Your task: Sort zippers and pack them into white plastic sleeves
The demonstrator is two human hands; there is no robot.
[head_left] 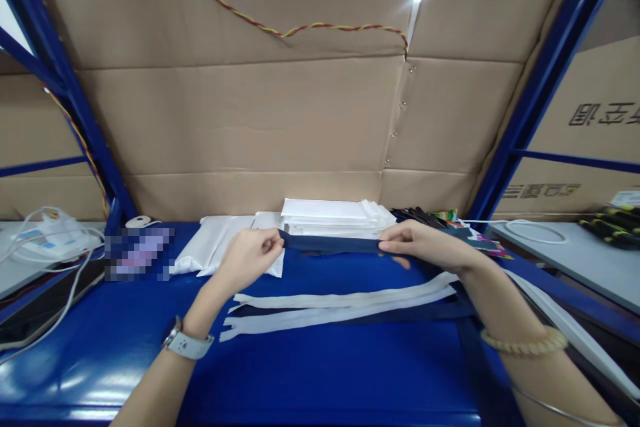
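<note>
A dark navy strip (330,244) is stretched level above the blue table. My left hand (253,255) pinches its left end, the fingers curled closed. At the strip's right part, my right hand (415,243) grips it between thumb and fingers. Below the hands lie white zippers (345,300), side by side with their left ends apart, on top of a dark navy strip (400,313) that runs right under my right forearm.
White plastic packets (213,243) and a stack of white packets (333,215) stand by the cardboard wall (250,120). White cables (75,247) lie at the left. Blue metal posts (545,73) rise on both sides. Dark packages (617,223) sit far right.
</note>
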